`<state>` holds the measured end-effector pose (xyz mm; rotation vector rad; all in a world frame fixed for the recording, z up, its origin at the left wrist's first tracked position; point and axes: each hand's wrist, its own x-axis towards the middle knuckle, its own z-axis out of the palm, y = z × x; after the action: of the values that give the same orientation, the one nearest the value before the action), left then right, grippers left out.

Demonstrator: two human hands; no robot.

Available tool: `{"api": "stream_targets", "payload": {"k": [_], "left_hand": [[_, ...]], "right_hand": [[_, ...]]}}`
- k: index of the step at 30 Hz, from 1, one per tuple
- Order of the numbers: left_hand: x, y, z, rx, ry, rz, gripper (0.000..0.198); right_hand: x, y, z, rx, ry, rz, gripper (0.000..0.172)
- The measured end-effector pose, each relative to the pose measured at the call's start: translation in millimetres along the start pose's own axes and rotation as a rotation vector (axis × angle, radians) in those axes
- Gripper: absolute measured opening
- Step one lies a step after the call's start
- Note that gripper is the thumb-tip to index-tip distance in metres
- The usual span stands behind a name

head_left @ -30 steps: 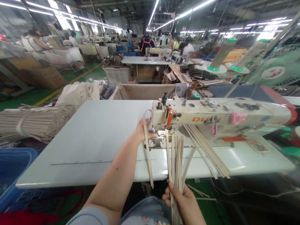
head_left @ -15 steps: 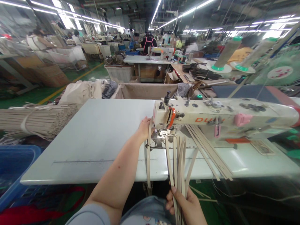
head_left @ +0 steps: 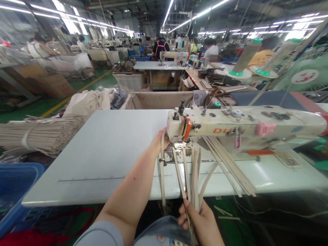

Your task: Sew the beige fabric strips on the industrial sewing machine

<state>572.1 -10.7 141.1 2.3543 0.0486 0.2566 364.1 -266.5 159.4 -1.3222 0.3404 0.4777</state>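
My right hand (head_left: 196, 217) is closed around several long beige fabric strips (head_left: 196, 177) in front of the table edge. Their far ends fan out towards the sewing machine (head_left: 246, 124), and two of them run up to its presser foot (head_left: 180, 146). My left hand (head_left: 161, 140) reaches beside the left end of the machine head, its fingers mostly hidden behind it. One strip (head_left: 162, 174) lies across that hand and hangs down over the table's front edge.
More strips (head_left: 230, 167) lie on the white table (head_left: 102, 147) under the machine arm. A tied bundle of strips (head_left: 33, 135) and a blue basket (head_left: 23, 167) stand at the left. Behind the table is a cloth-lined bin (head_left: 159, 99); thread cones (head_left: 247, 58) rise at the right.
A strip near the presser foot has shifted left, so two now run there apart from the rest. My right hand has moved slightly left, and my left hand slips further behind the machine head.
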Motion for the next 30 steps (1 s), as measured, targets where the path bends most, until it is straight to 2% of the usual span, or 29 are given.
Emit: {"api": "stream_targets", "payload": {"k": [3,8,19,26,30], "left_hand": [[-3,7,-3.1,0.009,0.050,-0.050,0.038],[-10,17,-7.8,-0.043,0.095,-0.049,0.036],[-8,9,0.3,-0.040,0.132,-0.023,0.031],[-9,15,-3.2,-0.034,0.145,-0.061,0.033],[-10,16,-3.2,-0.024,0.155,-0.055,0.033]], "right_hand": [[-3,-6,6,0.005,-0.002,-0.012,0.070],[-2,-8,10,-0.002,0.007,-0.005,0.071],[-3,-5,9,-0.066,0.034,-0.037,0.072],[-1,-6,14,-0.019,0.053,-0.054,0.072],[4,-5,10,-0.039,0.017,-0.019,0.073]]}}
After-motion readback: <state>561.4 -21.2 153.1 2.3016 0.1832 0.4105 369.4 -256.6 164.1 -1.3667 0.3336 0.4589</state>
